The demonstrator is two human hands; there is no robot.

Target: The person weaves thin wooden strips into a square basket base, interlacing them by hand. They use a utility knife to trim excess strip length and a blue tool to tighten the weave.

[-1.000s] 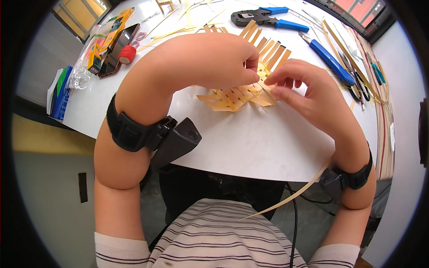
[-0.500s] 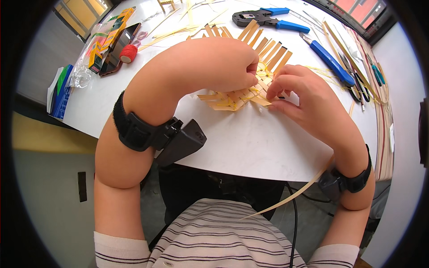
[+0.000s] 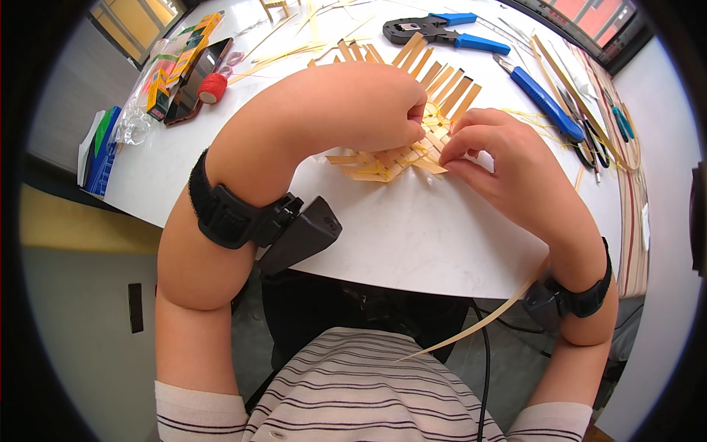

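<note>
A woven piece of pale bamboo strips (image 3: 401,158) lies on the white table, its loose strip ends fanning out at the far side and thin yellow ties showing in the weave. My left hand (image 3: 387,107) rests over its left part with the fingers curled down on the weave; the fingertips are mostly hidden. At its right edge my right hand (image 3: 490,151) closes thumb and fingers in a pinch on the strips. Which strip sits between those fingertips is hard to make out. A long bamboo strip (image 3: 479,324) runs from beneath my right forearm down over my lap.
Beyond the weave lies a blue-handled crimping tool (image 3: 442,33). On the right are a blue utility knife (image 3: 541,96), scissors (image 3: 589,147) and a striped cloth (image 3: 630,221). At left sit a red thread spool (image 3: 212,88), a dark phone (image 3: 193,88) and small yellow boxes (image 3: 193,48).
My right thumb and fingertips have drawn slightly closer together at the weave's edge. My left hand stays in place, and its forearm has shifted very slightly.
</note>
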